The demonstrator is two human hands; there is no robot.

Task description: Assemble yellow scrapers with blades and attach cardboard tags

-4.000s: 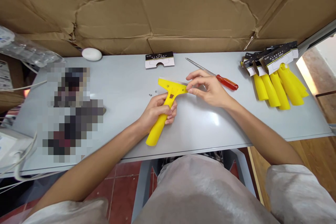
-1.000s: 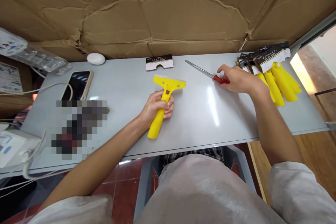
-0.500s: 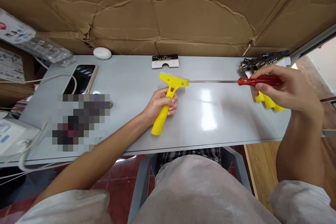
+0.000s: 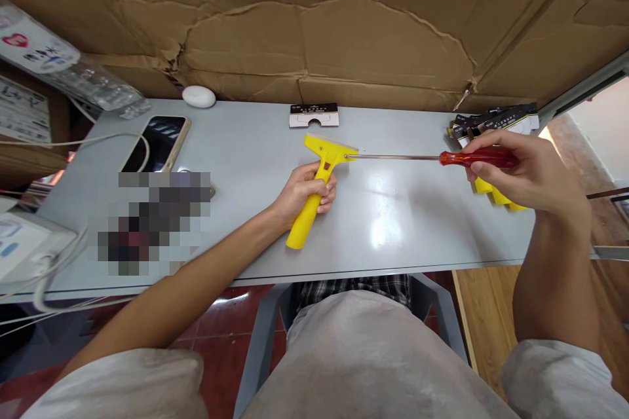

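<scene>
A yellow scraper (image 4: 310,215) with a wide T-shaped head is gripped round its handle by my left hand (image 4: 305,193), just above the table. My right hand (image 4: 523,167) is closed on the red handle of a long screwdriver (image 4: 476,158). Its thin shaft runs level to the left, and the tip meets the right-hand screw on the scraper's head. Behind the scraper lies a black and white card (image 4: 314,116). Several more yellow scrapers (image 4: 500,196) with black and white cards are piled at the right, partly hidden by my right hand.
On the grey table (image 4: 388,242) a phone (image 4: 156,144) lies at the left under a white cable, near a white oval object (image 4: 198,97). A plastic bottle (image 4: 73,65) and a white box with cables (image 4: 29,245) stand far left. Cardboard (image 4: 246,39) walls the back.
The screwdriver tip has shifted from the right end of the scraper's head onto its right screw. My left hand keeps its hold. The whole view has moved slightly.
</scene>
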